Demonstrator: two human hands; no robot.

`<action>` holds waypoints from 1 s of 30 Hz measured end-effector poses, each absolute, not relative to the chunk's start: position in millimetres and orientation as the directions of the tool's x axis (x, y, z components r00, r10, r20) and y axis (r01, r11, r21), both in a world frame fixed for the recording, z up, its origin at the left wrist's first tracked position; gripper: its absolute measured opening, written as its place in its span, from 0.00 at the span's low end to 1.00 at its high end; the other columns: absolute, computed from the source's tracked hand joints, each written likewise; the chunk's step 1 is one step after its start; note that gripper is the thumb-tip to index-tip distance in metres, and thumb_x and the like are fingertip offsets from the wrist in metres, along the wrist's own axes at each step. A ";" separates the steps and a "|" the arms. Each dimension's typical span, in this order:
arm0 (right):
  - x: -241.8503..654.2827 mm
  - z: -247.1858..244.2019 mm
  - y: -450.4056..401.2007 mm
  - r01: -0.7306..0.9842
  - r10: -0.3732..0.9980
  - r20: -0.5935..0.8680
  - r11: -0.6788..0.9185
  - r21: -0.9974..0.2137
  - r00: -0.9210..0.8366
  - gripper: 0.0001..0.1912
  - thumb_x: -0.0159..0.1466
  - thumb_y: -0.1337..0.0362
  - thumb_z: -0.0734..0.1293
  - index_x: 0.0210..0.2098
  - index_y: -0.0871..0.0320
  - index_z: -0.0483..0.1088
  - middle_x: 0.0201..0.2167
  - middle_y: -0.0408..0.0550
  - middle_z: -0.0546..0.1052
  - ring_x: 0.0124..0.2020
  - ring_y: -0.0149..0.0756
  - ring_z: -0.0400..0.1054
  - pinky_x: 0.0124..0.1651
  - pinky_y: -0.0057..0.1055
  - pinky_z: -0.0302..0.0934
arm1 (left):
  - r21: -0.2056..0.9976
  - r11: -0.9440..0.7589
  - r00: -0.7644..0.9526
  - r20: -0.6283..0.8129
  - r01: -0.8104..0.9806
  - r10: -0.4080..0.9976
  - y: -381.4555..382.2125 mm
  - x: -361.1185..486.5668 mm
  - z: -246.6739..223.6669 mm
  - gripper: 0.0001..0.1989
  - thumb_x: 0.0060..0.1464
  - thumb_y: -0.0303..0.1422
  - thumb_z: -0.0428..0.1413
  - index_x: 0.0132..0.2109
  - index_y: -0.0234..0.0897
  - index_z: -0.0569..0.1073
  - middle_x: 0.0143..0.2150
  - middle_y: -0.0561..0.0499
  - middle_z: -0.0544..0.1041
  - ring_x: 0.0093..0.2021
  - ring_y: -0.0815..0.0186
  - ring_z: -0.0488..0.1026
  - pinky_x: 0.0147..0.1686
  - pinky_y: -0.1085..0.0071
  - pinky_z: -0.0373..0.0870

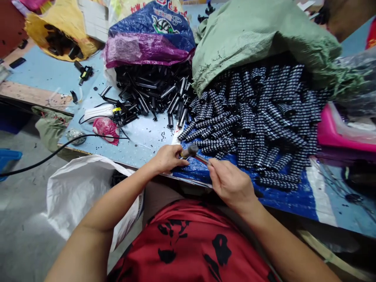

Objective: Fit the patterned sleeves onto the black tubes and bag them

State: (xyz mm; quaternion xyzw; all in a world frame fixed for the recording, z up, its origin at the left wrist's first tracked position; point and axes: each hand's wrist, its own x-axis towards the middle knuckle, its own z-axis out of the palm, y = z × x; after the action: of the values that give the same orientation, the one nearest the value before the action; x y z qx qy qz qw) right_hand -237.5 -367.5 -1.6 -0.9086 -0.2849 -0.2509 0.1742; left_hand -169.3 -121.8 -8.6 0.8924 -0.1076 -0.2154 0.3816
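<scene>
Near the table's front edge, my left hand [169, 158] is closed, its fingertips pinching a small yellowish piece [184, 153]. My right hand [232, 182] is wrapped round the handle of a small hammer, whose dark round head [192, 150] is beside that piece. Whether the two touch is not clear. Just beyond my right hand, many black cylinders with pale dots [252, 117] are heaped on a blue sheet [293, 199], partly under a green woven sack [258, 35]. Glossy black plastic parts [149, 92] spill from a blue and purple bag [149, 35] behind my left hand.
A white sack [73, 196] hangs open below the table edge at left. On the table lie a white device [98, 112], a red and white pincushion-like object [105, 128] and a black cable [58, 150]. A yellow bag [60, 23] stands back left, a pink bin [337, 131] right.
</scene>
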 end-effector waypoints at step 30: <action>-177.9 1.1 -394.6 0.646 0.656 0.336 -0.747 0.157 0.676 0.13 0.69 0.71 0.64 0.51 0.60 0.75 0.48 0.55 0.79 0.50 0.45 0.69 0.56 0.44 0.55 | 0.582 -0.808 0.996 -0.043 0.089 0.078 -64.9 -119.3 21.7 0.11 0.61 0.38 0.55 0.37 0.35 0.76 0.35 0.44 0.78 0.36 0.61 0.72 0.39 0.67 0.66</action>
State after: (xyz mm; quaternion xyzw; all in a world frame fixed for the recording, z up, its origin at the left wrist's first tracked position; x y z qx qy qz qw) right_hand -177.9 -394.6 1.1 -0.9153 -0.3557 -0.1883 -0.0126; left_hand -119.3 -64.9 21.7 0.9508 0.0438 -0.0085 0.3067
